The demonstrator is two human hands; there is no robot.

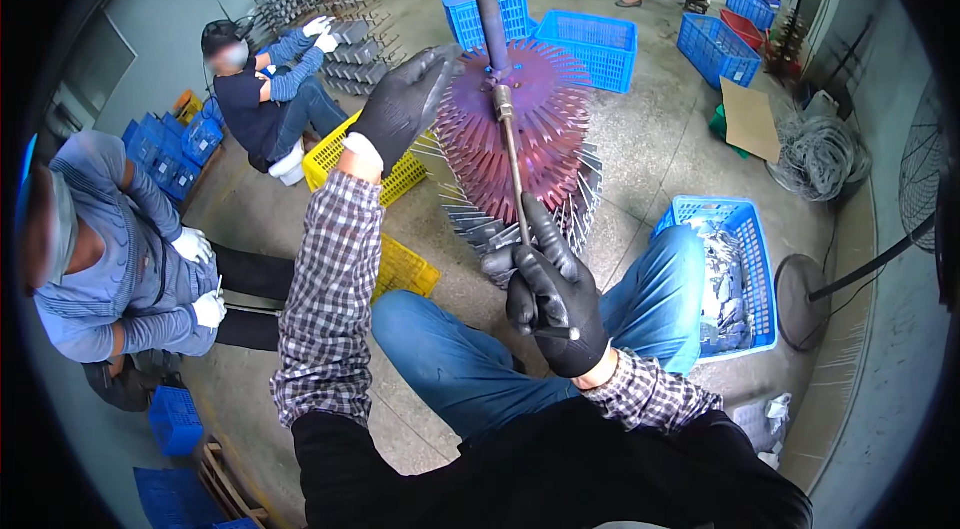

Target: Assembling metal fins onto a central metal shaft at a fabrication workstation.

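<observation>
In front of me a stack of purple-red toothed discs hangs on a thick metal pole. Grey metal strips stick out around its lower tiers. My right hand, in a black glove, is closed around a thin metal rod. The rod slants up to a socket-like fitting against the pole's lower part, near the top disc. My left hand, also black-gloved, reaches to the left rim of the top disc with fingers stretched out; its fingertips seem to touch the teeth.
A blue crate of small metal pieces stands by my right knee. Yellow crates lie left of the discs, blue crates behind. Two co-workers sit at the left. A fan and wire coils line the right wall.
</observation>
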